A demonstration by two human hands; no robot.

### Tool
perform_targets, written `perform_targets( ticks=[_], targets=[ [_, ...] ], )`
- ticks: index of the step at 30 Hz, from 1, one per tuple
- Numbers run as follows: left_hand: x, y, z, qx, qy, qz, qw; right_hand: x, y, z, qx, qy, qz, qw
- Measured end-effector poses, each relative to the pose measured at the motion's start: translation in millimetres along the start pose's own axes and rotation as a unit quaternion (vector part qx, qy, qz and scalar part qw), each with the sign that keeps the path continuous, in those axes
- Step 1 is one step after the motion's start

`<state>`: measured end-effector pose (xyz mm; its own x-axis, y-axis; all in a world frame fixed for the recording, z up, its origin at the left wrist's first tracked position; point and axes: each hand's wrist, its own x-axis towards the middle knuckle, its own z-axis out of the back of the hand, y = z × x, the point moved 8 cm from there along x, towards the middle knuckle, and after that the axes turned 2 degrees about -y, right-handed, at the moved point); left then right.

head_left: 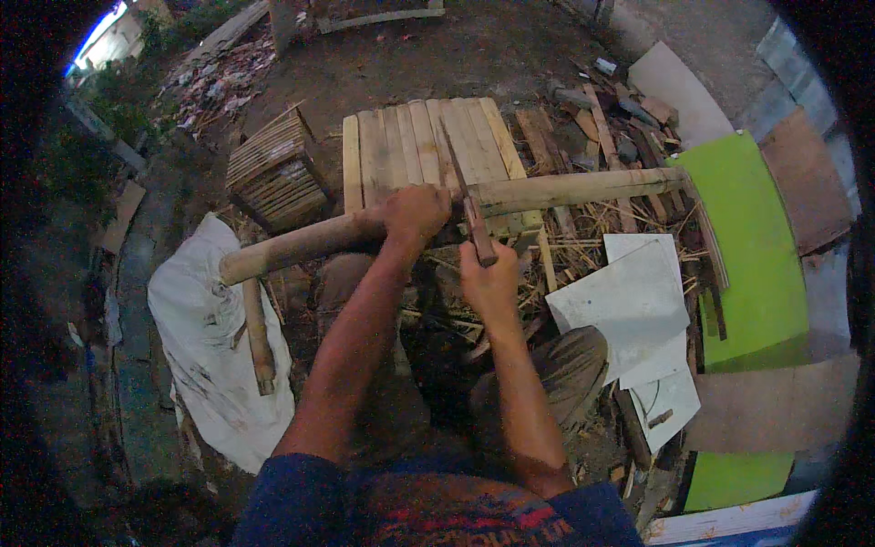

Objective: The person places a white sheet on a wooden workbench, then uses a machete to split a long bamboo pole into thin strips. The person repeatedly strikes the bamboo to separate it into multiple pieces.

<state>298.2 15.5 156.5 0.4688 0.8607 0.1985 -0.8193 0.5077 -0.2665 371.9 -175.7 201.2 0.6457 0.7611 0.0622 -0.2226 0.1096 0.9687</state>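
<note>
A thick bamboo pole [583,190] lies crosswise in front of me, over the near end of a low bench of pale slats [401,146]. My left hand [417,214] is wrapped around the pole near its middle. Just right of it, my right hand [490,278] grips the wooden handle of a long, narrow-bladed cutting tool [472,214]. The blade crosses the pole and points away from me over the slats. Whether its edge is toothed or smooth cannot be made out, nor how deep it sits in the bamboo.
A slatted wooden crate [273,164] stands left of the bench. A white sack [205,301] with a short bamboo piece [258,337] lies at the left. To the right are scrap wood and splinters, white sheets [629,296] and a bright green panel [752,246].
</note>
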Motion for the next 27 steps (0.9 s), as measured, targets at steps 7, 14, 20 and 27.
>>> perform_targets(
  ticks=[7,14,20,27],
  targets=[
    [3.6,13.1,25.3,-0.018,0.024,0.061,0.998,-181.3,-15.5,76.1,-0.074,0.066,-0.043,0.994],
    [-12.8,-2.3,14.1,-0.013,-0.025,0.035,0.999,-45.9,-9.2,23.2,-0.023,0.004,0.011,1.0],
    [0.7,11.9,24.9,0.003,-0.012,0.044,0.999,-91.0,-8.7,36.0,-0.064,0.03,0.087,0.994],
    [-1.4,10.4,18.0,-0.015,0.008,0.073,0.997,-152.6,23.3,67.3,-0.075,0.021,0.01,0.997]
  ],
)
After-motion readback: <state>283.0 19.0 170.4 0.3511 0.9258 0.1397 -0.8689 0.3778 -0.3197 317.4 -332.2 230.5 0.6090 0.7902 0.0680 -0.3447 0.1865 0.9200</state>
